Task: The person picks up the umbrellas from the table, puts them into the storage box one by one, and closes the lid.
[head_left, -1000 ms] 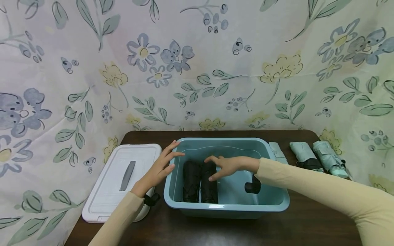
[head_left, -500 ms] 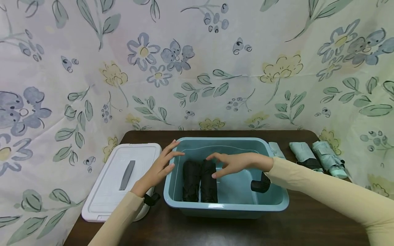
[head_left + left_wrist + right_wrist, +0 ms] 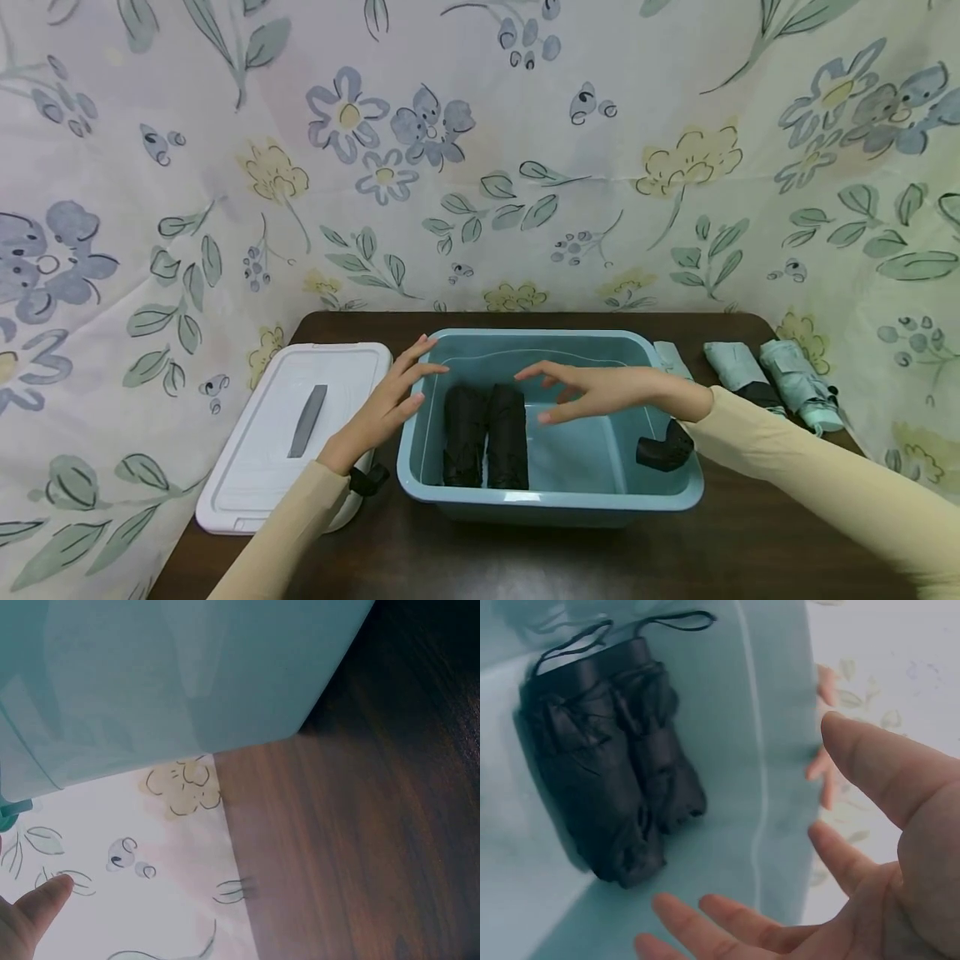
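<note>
Two black folded umbrellas [image 3: 507, 437] lie side by side in the left part of a blue-green plastic bin [image 3: 551, 498]. In the right wrist view, thin strap loops show at the ends of these umbrellas [image 3: 600, 772]. My right hand [image 3: 611, 390] hovers over the bin, to the right of the umbrellas, with fingers spread and nothing held. At the bin's left rim is my left hand [image 3: 381, 410], its fingers extended by the edge. Only a fingertip [image 3: 49, 904] of it shows in the left wrist view, below the bin's outer wall [image 3: 165, 682].
A white lid [image 3: 255, 467] with a grey handle [image 3: 307, 421] lies left of the bin. On the right, light green folded umbrellas [image 3: 801, 383] rest on the dark wooden table [image 3: 780, 542], one partly behind the bin's corner. Floral cloth [image 3: 480, 167] hangs behind.
My right hand has drawn back to the right, away from the black umbrellas, which lie as before. The left hand stays at the bin's left rim. The head view has tipped slightly downward.
</note>
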